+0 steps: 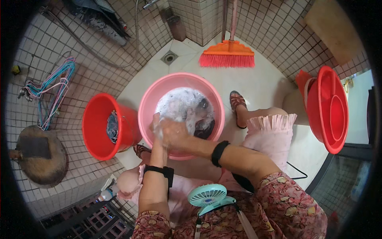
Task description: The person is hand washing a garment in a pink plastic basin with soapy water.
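Before me on the tiled floor sits a pink plastic basin (182,78) of foamy water. Soap suds (170,100) cover much of the water, and dark wet fabric (205,129) shows at its near right side. Over the basin's near left rim, my left hand (155,122) and my right hand (175,131) are pressed together, the right laid across the left. White foam clings to both. Motion blur and overlap hide the fingers, so whether any cloth is between them cannot be told. A black band circles each wrist or forearm.
A red bucket (89,128) with patterned fabric (112,127) inside stands left of the basin. An orange broom (228,53) leans at the far wall near a floor drain (169,58). Red basins (323,89) stand at right. Hangers (64,77) hang left. A turquoise fan (208,195) hangs at my chest.
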Demonstrator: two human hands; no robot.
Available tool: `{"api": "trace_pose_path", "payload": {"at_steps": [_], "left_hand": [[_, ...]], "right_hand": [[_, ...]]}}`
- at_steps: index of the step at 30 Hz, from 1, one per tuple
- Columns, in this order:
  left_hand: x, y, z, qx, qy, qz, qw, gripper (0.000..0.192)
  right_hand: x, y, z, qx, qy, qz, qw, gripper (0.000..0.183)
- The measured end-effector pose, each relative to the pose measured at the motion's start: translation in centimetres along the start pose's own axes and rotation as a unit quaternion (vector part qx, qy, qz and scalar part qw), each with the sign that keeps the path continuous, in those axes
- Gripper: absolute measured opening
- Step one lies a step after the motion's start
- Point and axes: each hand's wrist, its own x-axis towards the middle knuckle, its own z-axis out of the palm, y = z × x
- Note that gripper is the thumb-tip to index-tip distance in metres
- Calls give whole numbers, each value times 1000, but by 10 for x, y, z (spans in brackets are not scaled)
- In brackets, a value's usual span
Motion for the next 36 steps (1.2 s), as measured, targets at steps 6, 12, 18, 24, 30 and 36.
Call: {"api": "trace_pose_path", "payload": {"at_steps": [6, 12, 18, 24, 30, 36], "left_hand": [[15, -11, -24, 90, 187, 111, 972, 28], [-2, 9, 22, 100, 145, 113, 978, 27], [-5, 12, 16, 562, 111, 130, 809, 40], [-1, 10, 22, 264, 121, 169, 942, 32], [1, 3, 3, 99, 148, 26, 984, 34], [12, -13, 26, 174, 256, 129, 942, 38]], "right_hand": [[38, 31, -2, 58, 6, 122, 991, 16], [46, 73, -30, 634, -110, 265, 718, 20], [44, 64, -56, 634, -131, 221, 729, 22], [44, 50, -33, 294, -12, 154, 943, 16], [16, 5, 0, 68, 5, -82, 994, 16], [25, 14, -6, 46, 29, 15, 998, 16]]}}
